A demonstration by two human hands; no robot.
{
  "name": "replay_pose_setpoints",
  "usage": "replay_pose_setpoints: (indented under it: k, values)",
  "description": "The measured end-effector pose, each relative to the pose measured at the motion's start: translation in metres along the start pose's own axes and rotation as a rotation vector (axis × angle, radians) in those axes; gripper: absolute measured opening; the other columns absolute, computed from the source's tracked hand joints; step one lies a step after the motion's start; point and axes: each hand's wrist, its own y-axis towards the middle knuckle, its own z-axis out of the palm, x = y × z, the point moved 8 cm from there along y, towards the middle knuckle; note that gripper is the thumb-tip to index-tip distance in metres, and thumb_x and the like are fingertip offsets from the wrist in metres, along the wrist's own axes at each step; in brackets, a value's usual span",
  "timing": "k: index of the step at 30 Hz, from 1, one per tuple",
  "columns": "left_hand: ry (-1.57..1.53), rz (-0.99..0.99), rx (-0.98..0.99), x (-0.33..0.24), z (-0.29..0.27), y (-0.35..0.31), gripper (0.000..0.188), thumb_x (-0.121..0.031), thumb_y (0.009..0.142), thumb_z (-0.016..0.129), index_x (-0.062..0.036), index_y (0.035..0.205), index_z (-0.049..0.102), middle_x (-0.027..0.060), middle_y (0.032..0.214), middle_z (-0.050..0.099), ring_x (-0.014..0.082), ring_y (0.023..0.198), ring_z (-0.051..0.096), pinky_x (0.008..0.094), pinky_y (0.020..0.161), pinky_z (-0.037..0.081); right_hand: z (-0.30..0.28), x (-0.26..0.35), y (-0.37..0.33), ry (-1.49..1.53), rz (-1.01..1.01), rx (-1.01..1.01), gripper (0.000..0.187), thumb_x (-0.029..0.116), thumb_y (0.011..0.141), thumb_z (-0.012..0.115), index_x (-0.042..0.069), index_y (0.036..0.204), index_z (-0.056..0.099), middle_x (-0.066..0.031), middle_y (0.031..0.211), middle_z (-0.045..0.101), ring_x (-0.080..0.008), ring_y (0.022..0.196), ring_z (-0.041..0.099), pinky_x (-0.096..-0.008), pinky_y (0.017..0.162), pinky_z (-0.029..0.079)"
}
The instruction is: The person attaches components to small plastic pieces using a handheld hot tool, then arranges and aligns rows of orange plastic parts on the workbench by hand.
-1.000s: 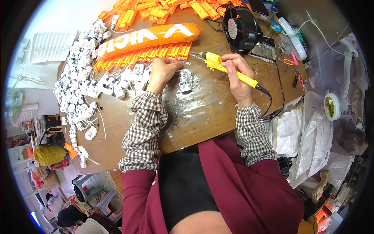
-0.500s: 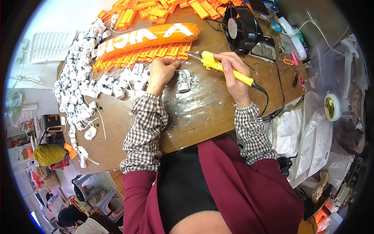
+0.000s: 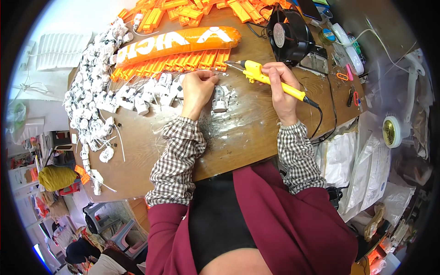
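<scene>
My right hand [image 3: 285,89] grips a yellow soldering iron [image 3: 253,71] by its handle, its thin tip pointing left at the near right end of a row of orange plastic housings [image 3: 197,59]. Just below that end, my left hand [image 3: 197,94] is closed in a pinch. Whatever lies between its fingertips is too small or hidden to make out. Beside the left hand's right side, a white cylindrical part [image 3: 221,100] with a metallic look lies on the table. An orange inflated cushion [image 3: 181,41] with white lettering rests along the back of the row.
White wired parts [image 3: 91,98] heap along the table's left side. Loose orange housings [image 3: 183,11] pile at the back. A black fan [image 3: 286,36], a solder spool [image 3: 327,35] and orange-handled scissors [image 3: 342,76] stand or lie at right. The iron's cord [image 3: 319,121] hangs over the front edge.
The whole view has shifted slightly to the right. My left hand has edged a little right, near the white part. The iron stays in my right hand with little movement.
</scene>
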Motion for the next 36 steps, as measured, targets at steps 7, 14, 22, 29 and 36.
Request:
replay_pose_setpoints:
  k: [7,14,22,29,36]
  values:
    - [0.010,0.014,0.015,0.005,0.002,0.003,0.025,-0.019,0.087,0.081,0.0027,0.099,0.080,0.0098,0.085,0.079,0.0113,0.077,0.071,0.0269,0.073,0.054,0.003,0.004,-0.001,-0.098,-0.039,0.035,0.018,0.010,0.104,0.062,-0.005,0.095,0.067,-0.0120,0.100,0.069,-0.0142,0.082,0.066,-0.0272,0.070,0.057]
    - [-0.031,-0.013,0.058,0.005,0.003,0.008,0.026,-0.020,0.089,0.080,0.0031,0.100,0.080,0.0077,0.086,0.078,0.0094,0.076,0.068,0.0269,0.072,0.053,0.004,0.007,0.001,-0.070,-0.035,0.030,0.018,0.009,0.104,0.062,-0.005,0.094,0.067,-0.0119,0.100,0.070,-0.0139,0.083,0.066,-0.0267,0.070,0.055]
    - [0.001,-0.027,0.045,0.009,0.002,0.006,0.026,-0.020,0.089,0.078,0.0037,0.099,0.080,0.0075,0.083,0.078,0.0097,0.073,0.068,0.0268,0.071,0.053,0.003,0.017,-0.002,-0.229,-0.108,0.068,0.018,0.006,0.101,0.064,-0.004,0.086,0.066,-0.0101,0.096,0.070,-0.0143,0.080,0.064,-0.0278,0.070,0.050]
    - [0.034,-0.055,0.041,0.011,0.001,0.010,0.027,-0.021,0.089,0.079,0.0045,0.099,0.080,0.0090,0.083,0.078,0.0101,0.073,0.069,0.0264,0.070,0.054,0.011,0.022,-0.003,-0.256,-0.128,0.139,0.017,0.003,0.098,0.065,-0.003,0.082,0.064,-0.0102,0.095,0.071,-0.0166,0.079,0.064,-0.0294,0.070,0.050]
    - [0.060,-0.044,0.038,0.010,0.001,0.010,0.028,-0.022,0.090,0.079,0.0044,0.099,0.080,0.0094,0.082,0.078,0.0099,0.073,0.069,0.0265,0.069,0.053,0.014,0.020,-0.004,-0.269,-0.140,0.163,0.018,0.002,0.097,0.067,-0.002,0.079,0.062,-0.0108,0.094,0.071,-0.0178,0.079,0.066,-0.0302,0.070,0.050]
